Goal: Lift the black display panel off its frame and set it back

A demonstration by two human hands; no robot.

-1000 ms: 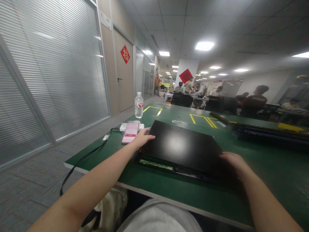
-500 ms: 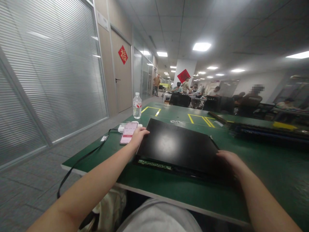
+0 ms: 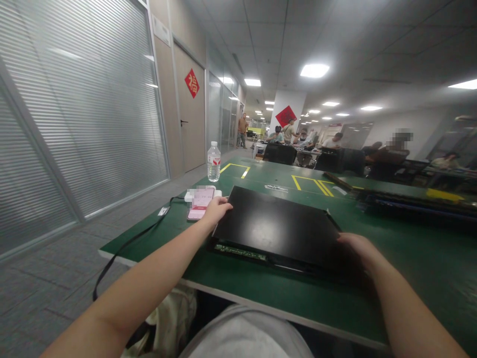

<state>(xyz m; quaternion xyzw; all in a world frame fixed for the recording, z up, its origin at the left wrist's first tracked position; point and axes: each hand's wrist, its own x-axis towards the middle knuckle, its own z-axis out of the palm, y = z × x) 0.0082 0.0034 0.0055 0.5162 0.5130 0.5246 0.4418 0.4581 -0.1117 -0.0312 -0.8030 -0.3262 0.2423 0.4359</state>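
Note:
A black display panel (image 3: 276,226) is tilted over the green table (image 3: 231,286), its far edge raised a little. Along its near edge shows a strip of green circuit board (image 3: 240,252). My left hand (image 3: 218,210) is closed on the panel's left edge, thumb on top and the other fingers mostly hidden. On the opposite side, my right hand (image 3: 358,248) grips the right edge, its lower fingers out of sight in shadow. A phone (image 3: 199,203) with a pink screen lies just beyond my left hand.
A water bottle (image 3: 213,163) stands past the phone. A black strap (image 3: 143,231) hangs over the table's left edge. Dark flat panels (image 3: 410,201) lie stacked at the right. Yellow tape (image 3: 313,183) marks the far tabletop. Several people sit or stand in the background.
The far edge of the panel has come down slightly toward me. Both hands keep their places on its sides. The whole view has shifted a little.

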